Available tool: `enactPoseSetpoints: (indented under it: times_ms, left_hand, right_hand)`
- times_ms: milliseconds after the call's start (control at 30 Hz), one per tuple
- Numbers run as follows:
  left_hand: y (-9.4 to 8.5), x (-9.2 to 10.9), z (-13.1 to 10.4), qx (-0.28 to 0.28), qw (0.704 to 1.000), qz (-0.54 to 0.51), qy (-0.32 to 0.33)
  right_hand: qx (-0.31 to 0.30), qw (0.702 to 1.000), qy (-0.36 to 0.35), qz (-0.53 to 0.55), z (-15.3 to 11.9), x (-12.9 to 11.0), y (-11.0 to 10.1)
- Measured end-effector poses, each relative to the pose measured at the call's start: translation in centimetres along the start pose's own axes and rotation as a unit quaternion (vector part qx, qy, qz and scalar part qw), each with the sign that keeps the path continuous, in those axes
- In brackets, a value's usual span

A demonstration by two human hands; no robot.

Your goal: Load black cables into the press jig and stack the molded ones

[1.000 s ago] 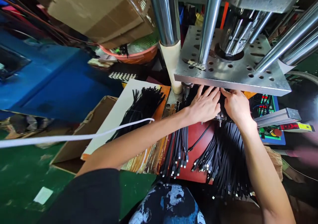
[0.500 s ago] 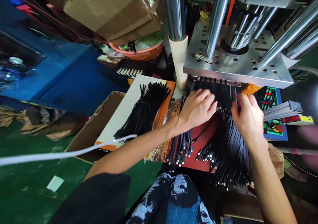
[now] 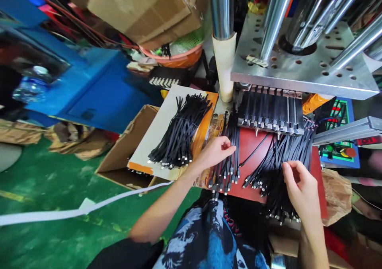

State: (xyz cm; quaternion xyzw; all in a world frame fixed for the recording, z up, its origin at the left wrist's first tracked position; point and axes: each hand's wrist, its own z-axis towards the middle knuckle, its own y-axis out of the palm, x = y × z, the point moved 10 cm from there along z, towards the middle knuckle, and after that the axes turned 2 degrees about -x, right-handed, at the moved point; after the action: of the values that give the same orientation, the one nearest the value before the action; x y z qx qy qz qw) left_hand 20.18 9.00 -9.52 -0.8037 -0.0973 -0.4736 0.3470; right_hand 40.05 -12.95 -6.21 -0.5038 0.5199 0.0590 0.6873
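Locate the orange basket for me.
In the head view, the orange basket sits at the upper left of the press, just below the large cardboard box.

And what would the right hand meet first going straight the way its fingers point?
The right hand would probably meet the large spread of black cables first, though its height above them is unclear.

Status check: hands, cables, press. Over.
Left hand curled, grip contents unclear. Right hand half-open, nothing visible in grip. Row of black cables lying in metal fixture. Steel plate overhead, neither hand between plate and fixture.
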Motion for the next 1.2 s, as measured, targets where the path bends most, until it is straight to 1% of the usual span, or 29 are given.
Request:
enactPoseSetpoints:
  times_ms: [33, 100, 167, 233, 300, 367, 433, 567, 633, 700, 733, 767, 800, 867, 933, 1000, 1033, 1100, 1133, 1200]
  left_hand:
    - [0.1, -0.2, -0.2, -0.013, 0.997, -0.08, 0.001]
    - [0.8, 0.0, -0.9, -0.037, 0.982, -0.184, 0.0]
    - [1.8, 0.8, -2.1, -0.061, 0.968, -0.243, -0.003]
    - [3.3, 2.2, -3.5, -0.095, 0.954, -0.285, -0.006]
    - [4.6, 3.7, -5.0, -0.117, 0.943, -0.311, -0.012]
    - [5.1, 4.8, -6.2, -0.117, 0.941, -0.317, -0.009]
    - [5.2, 5.4, -7.0, -0.105, 0.944, -0.312, -0.002]
    - [4.9, 6.0, -7.9, -0.093, 0.947, -0.307, 0.029]
    - [4.8, 6.2, -8.4, -0.087, 0.953, -0.287, 0.049]
    - [4.7, 6.2, -8.9, -0.077, 0.965, -0.242, 0.068]
    - [4.9, 6.2, -9.3, -0.074, 0.971, -0.212, 0.08]
    - [5.2, 6.2, -9.7, -0.075, 0.976, -0.18, 0.093]
    - [5.6, 6.1, -10.1, -0.08, 0.98, -0.148, 0.103]
    - [6.8, 5.4, -10.8, -0.095, 0.985, -0.096, 0.107]
    - [7.7, 4.4, -11.1, -0.112, 0.988, -0.06, 0.085]
    - [8.5, 3.9, -10.9, -0.15, 0.986, -0.017, 0.064]
    - [8.9, 4.1, -10.7, -0.18, 0.982, 0.009, 0.064]
    - [9.1, 5.4, -9.9, -0.226, 0.969, 0.05, 0.082]
    - [8.7, 6.5, -9.1, -0.228, 0.967, 0.053, 0.096]
    - [7.3, 8.9, -7.0, -0.193, 0.973, 0.011, 0.125]
  right_hand:
    - [-0.019, 0.998, 0.005, 0.059, -0.6, -0.5, 0.3]
    - [-0.055, 0.988, 0.006, 0.144, -2.1, -2.1, 1.4]
    - [-0.084, 0.98, -0.012, 0.182, -3.4, -4.1, 2.9]
    - [-0.116, 0.974, -0.039, 0.189, -4.4, -6.1, 4.9]
    - [-0.141, 0.969, -0.058, 0.195, -5.1, -7.5, 6.5]
    - [-0.148, 0.966, -0.064, 0.204, -5.5, -8.1, 7.3]
    - [-0.155, 0.963, -0.066, 0.212, -5.8, -8.3, 7.3]
    - [-0.164, 0.956, -0.075, 0.231, -6.3, -8.5, 6.0]
    - [-0.184, 0.953, -0.073, 0.229, -6.3, -8.4, 5.7]
    - [-0.228, 0.947, -0.046, 0.222, -6.3, -7.8, 6.1]
    - [-0.242, 0.943, -0.025, 0.228, -6.2, -7.3, 6.4]
    - [-0.245, 0.939, -0.004, 0.243, -6.0, -6.7, 6.6]
    - [-0.235, 0.935, 0.012, 0.264, -5.8, -6.3, 6.7]
    - [-0.186, 0.936, 0.025, 0.298, -5.3, -5.5, 6.6]
    - [-0.125, 0.945, 0.026, 0.3, -4.9, -4.8, 6.1]
    - [-0.073, 0.955, 0.028, 0.287, -4.7, -4.1, 5.4]
    - [-0.055, 0.957, 0.029, 0.283, -4.7, -3.8, 5.0]
    - [-0.036, 0.96, 0.031, 0.277, -4.8, -3.3, 4.3]
    - [-0.034, 0.961, 0.027, 0.272, -4.9, -3.2, 4.1]
    - [-0.039, 0.966, 0.011, 0.255, -5.1, -3.3, 3.8]
